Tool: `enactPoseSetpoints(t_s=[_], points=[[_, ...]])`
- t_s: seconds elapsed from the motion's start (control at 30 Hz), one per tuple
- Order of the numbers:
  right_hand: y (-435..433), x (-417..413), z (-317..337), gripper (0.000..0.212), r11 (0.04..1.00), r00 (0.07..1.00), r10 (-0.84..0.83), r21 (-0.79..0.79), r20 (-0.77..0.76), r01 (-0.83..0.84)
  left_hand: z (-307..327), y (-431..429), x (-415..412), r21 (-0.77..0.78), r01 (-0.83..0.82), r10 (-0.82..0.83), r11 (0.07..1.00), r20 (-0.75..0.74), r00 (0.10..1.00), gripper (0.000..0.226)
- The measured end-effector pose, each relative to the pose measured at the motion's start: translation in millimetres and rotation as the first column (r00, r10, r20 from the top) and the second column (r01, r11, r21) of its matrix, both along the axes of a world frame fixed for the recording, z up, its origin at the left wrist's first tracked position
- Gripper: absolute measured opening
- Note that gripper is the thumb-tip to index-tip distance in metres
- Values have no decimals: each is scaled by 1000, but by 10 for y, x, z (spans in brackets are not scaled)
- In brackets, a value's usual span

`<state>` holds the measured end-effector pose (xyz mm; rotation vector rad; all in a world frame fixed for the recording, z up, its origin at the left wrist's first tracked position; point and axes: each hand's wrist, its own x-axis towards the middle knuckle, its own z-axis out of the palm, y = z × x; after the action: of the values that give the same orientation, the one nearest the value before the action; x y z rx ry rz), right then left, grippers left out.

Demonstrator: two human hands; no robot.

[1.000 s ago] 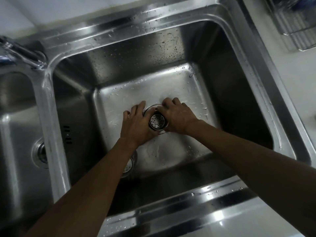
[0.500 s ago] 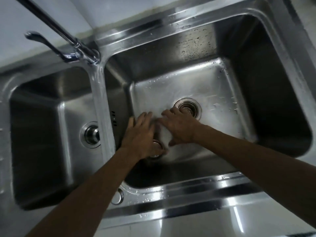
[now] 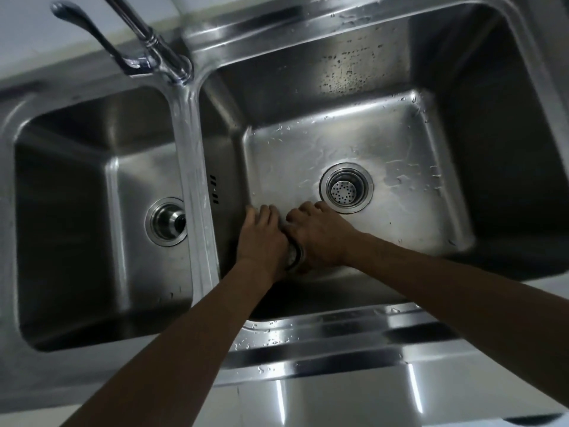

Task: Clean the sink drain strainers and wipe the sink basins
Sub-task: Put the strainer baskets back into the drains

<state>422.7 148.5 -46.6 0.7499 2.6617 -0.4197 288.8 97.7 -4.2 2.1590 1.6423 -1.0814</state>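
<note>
— So, how are the arms set?
— Both reach forward and down into the right basin (image 3: 415, 143) of a double steel sink. The left hand (image 3: 261, 238) and right hand (image 3: 318, 238) lie side by side, backs up, at the near left corner of the basin floor, close to the divider (image 3: 191, 180).

— And the fingers?
— The left fingers (image 3: 264, 212) are pressed together and bend down at the knuckles. The right fingers (image 3: 304, 209) curl the same way. Their tips are hidden.

— Where is the drain strainer?
— A drain strainer (image 3: 294, 256) is held between the two hands, down by the heels of the palms. Only a sliver of its metal rim shows, well behind the fingertips.

— Anything in the drain itself?
— A perforated strainer basket (image 3: 344, 188) sits in the right drain, just beyond the right hand's knuckles. Water droplets speckle the floor around it.

— The other side?
— The left basin (image 3: 77, 211) has a stopper (image 3: 168, 221) in its drain. The faucet (image 3: 160, 53) rises at the back, above the divider.
</note>
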Motion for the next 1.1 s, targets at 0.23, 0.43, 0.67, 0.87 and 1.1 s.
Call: enactPoseSetpoints(t_s=[0.23,0.43,0.67,0.87,1.1], points=[[149,191,233,87,994,993,-109,-4,-41,109,32,52,-21,91,-145,127,985,178,976,99],[387,559,801,86,974,975,-221,59,18,220,299,258,175,305,-181,55,935,380,924,90],[679,476,1513,93,954,989,-148,263,5,141,901,418,64,465,-289,38,836,477,878,99],[607,-211,1920,96,951,994,-35,302,-99,63,1292,178,-607,590,-332,37,736,455,890,100],[235,-1389,1898,86,982,957,96,182,-272,-47,1359,-395,-1694,632,-442,151,637,460,875,100]])
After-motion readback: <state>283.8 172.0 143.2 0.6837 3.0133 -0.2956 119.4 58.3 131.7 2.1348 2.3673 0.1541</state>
